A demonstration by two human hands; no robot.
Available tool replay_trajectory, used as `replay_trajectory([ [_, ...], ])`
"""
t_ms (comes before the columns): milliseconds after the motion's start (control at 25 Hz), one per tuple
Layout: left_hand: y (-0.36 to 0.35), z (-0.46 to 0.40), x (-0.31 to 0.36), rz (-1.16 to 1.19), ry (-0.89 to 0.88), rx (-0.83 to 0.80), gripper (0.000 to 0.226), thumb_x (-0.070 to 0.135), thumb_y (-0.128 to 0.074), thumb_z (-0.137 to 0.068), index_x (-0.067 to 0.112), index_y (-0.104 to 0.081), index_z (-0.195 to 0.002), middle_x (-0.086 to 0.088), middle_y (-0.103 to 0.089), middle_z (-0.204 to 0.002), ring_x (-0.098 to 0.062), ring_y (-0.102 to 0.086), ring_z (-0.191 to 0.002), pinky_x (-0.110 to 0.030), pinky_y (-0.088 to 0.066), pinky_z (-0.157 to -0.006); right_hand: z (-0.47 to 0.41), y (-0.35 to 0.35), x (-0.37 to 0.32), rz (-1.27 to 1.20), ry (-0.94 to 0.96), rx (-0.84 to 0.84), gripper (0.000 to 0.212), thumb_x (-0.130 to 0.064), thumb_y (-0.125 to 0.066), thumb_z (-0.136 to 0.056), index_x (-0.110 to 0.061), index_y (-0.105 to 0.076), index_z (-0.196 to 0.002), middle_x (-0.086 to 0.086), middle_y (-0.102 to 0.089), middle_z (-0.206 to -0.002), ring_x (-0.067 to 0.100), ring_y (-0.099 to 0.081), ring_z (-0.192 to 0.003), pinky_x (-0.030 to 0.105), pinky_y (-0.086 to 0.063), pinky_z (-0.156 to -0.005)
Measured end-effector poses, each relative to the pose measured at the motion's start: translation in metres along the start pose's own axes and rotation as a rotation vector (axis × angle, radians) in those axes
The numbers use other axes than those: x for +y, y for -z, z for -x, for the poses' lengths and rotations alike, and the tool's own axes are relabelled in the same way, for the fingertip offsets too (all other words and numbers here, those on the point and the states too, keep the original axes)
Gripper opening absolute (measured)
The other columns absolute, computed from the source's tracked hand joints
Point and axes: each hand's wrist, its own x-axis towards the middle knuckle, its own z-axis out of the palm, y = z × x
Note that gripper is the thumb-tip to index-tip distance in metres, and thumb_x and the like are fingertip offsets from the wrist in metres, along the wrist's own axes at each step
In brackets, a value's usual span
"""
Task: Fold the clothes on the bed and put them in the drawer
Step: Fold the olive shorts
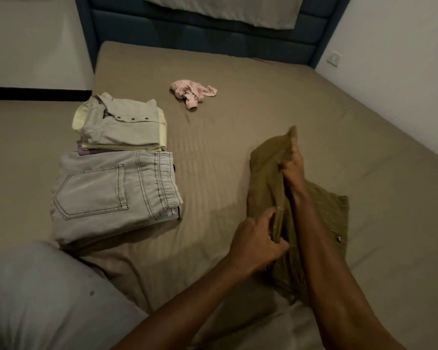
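Olive-green cloth garment [268, 170], thin and crumpled, lies on the bed [238, 122] in front of the person, with both hands working on it. The left hand [257, 238] has its grip closed on a raised fold of the fabric, thumb and fingers pinching the edge near the garment's near end. The right hand [292, 170] reaches farther up the same fold, its fingers curled around the cloth, and a peak of the fabric stands up just beyond its fingertips. The rest of the garment spreads flat to the right of the right forearm, where a few pale flecks show on the weave.

Well to the left of the left hand sits a folded pair of pale grey denim trousers [111, 195], back pocket and elastic waistband facing up. Just beyond them, touching their far edge, is a stack of folded tops: a light beige snap-buttoned shirt [119, 127] lies on top, with cream and lilac layers showing beneath it. Farther away, beyond both hands and apart from everything else, a small pink-and-white patterned cloth [192, 93] lies bunched up on the tan striped sheet.

A dark blue padded headboard [213, 41] stands at the far end of the bed, and a white wall socket [334, 59] sits on the wall to the right. A knee in grey fabric [48, 294] rests on the bed at the near left.
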Motion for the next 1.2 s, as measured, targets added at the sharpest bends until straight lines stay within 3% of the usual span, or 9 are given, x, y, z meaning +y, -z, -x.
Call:
replay_trajectory([
  [160, -0.075, -0.002, 0.034, -0.087, -0.028, -0.223, 0.071, 0.056, -0.061, -0.078, 0.024, -0.05, -0.14, -0.008, -0.068, -0.114, -0.029, -0.066, -0.1, -0.039, -0.056, -0.089, 0.022, 0.126, 0.028, -0.103, -0.12, 0.236, 0.08, 0.016, -0.047, -0.093, -0.02, -0.029, -0.162, 0.003, -0.047, -0.153, -0.001, -0.067, -0.112, 0.02, -0.056, -0.092],
  [280, -0.106, 0.006, 0.035, -0.116, 0.099, -0.384, 0.094, 0.083, -0.058, -0.079, 0.023, -0.04, -0.15, -0.01, -0.062, -0.127, -0.029, -0.061, -0.115, -0.044, -0.051, -0.1, 0.057, 0.198, 0.095, 0.154, -0.314, 0.284, 0.08, -0.033, -0.066, -0.094, -0.033, -0.023, -0.162, 0.005, -0.036, -0.164, 0.024, -0.052, -0.139, 0.045, -0.048, -0.111],
  [360, -0.099, 0.008, 0.022, -0.072, 0.132, -0.302, 0.09, 0.086, -0.052, -0.078, 0.028, -0.046, -0.146, -0.006, -0.069, -0.111, -0.023, -0.065, -0.102, -0.043, -0.055, -0.094, 0.08, 0.226, 0.143, 0.549, -0.395, 0.277, 0.084, -0.061, -0.052, -0.095, -0.024, -0.019, -0.163, 0.011, -0.027, -0.167, 0.034, -0.034, -0.15, 0.051, -0.03, -0.122],
  [480, -0.057, 0.005, -0.027, -0.258, -0.033, -0.069, 0.043, 0.033, -0.066, -0.095, 0.031, -0.058, -0.137, 0.006, -0.067, -0.104, -0.011, -0.062, -0.091, -0.037, -0.057, -0.085, 0.123, 0.224, 0.157, 0.705, -0.234, 0.319, 0.065, -0.045, -0.037, -0.102, -0.014, -0.035, -0.159, 0.014, -0.041, -0.16, 0.033, -0.041, -0.145, 0.048, -0.033, -0.12],
  [600, -0.023, 0.007, -0.084, -0.5, -0.197, -0.138, 0.077, -0.003, -0.063, -0.084, 0.034, -0.047, -0.15, 0.001, -0.052, -0.144, -0.017, -0.052, -0.126, -0.035, -0.053, -0.1, 0.166, 0.211, 0.147, 0.747, -0.06, 0.232, 0.055, -0.027, -0.047, -0.102, -0.024, -0.042, -0.156, 0.008, -0.042, -0.158, 0.026, -0.045, -0.14, 0.039, -0.038, -0.112],
  [760, -0.032, -0.006, -0.109, -0.702, -0.466, -0.22, 0.085, 0.016, -0.077, -0.086, 0.037, -0.034, -0.156, -0.011, -0.033, -0.164, -0.029, -0.036, -0.147, -0.038, -0.052, -0.1, 0.207, 0.207, 0.138, 0.972, 0.128, -0.056, 0.074, -0.008, -0.071, -0.093, -0.037, -0.043, -0.155, 0.002, -0.022, -0.169, 0.026, -0.035, -0.15, 0.042, -0.041, -0.112],
  [920, -0.045, -0.043, -0.099, -0.707, -0.592, -0.415, 0.085, 0.019, -0.074, -0.085, 0.034, -0.034, -0.158, -0.005, -0.016, -0.171, -0.027, -0.018, -0.156, -0.043, -0.038, -0.113, 0.225, 0.212, 0.129, 1.055, 0.244, -0.222, 0.081, 0.006, -0.056, -0.088, -0.033, -0.04, -0.157, -0.002, -0.02, -0.171, 0.023, -0.022, -0.157, 0.046, -0.031, -0.121],
  [1080, -0.049, -0.042, -0.098, -0.73, -0.629, -0.581, 0.068, 0.017, -0.064, -0.091, 0.029, -0.044, -0.154, 0.003, -0.024, -0.168, -0.02, -0.014, -0.157, -0.048, -0.019, -0.126, 0.224, 0.214, 0.117, 1.078, 0.208, -0.437, 0.1, -0.013, -0.058, -0.069, -0.029, -0.026, -0.163, -0.005, -0.012, -0.173, 0.019, -0.013, -0.159, 0.054, -0.025, -0.123],
  [1200, -0.036, -0.036, -0.114, -0.659, -0.641, -0.501, 0.056, 0.024, -0.066, -0.09, 0.024, -0.057, -0.145, 0.005, -0.037, -0.163, -0.017, -0.024, -0.154, -0.044, -0.023, -0.124, 0.225, 0.207, 0.115, 1.163, 0.253, -0.474, 0.088, -0.038, -0.048, -0.079, -0.034, -0.022, -0.163, -0.008, -0.012, -0.172, 0.014, -0.013, -0.158, 0.047, -0.021, -0.124],
])
